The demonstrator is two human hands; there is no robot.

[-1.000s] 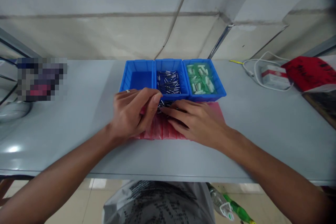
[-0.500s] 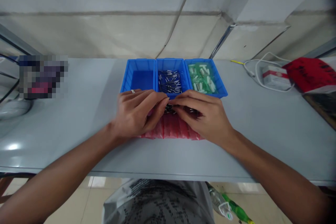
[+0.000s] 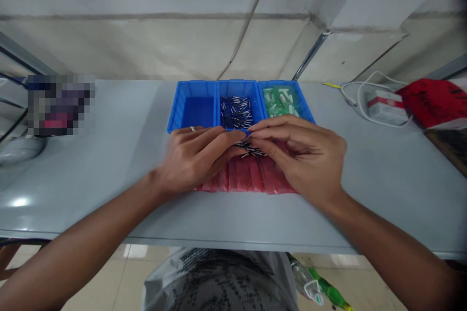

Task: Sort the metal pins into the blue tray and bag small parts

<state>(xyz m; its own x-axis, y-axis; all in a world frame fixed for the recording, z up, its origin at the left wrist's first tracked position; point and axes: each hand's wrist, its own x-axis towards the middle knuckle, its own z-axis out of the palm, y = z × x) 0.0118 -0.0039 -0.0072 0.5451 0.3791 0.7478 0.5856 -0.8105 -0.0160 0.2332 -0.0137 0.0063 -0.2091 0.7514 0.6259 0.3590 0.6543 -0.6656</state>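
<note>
Mid-frame: left hand (image 3: 199, 155) and right hand (image 3: 314, 155) at metal pins (image 3: 254, 151), red packets (image 3: 244, 177) below; either grip's state: can't tell.

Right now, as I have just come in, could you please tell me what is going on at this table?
A person's left hand and right hand are close together at a small heap of thin silver-and-black pieces, which seems to lie on ribbed red plastic on a smooth grey table. It is unclear whether either grip holds a piece. Beyond the hands stand three blue plastic bins in a row: the middle one holds similar pieces, the right one white pieces and translucent green plastic.
</note>
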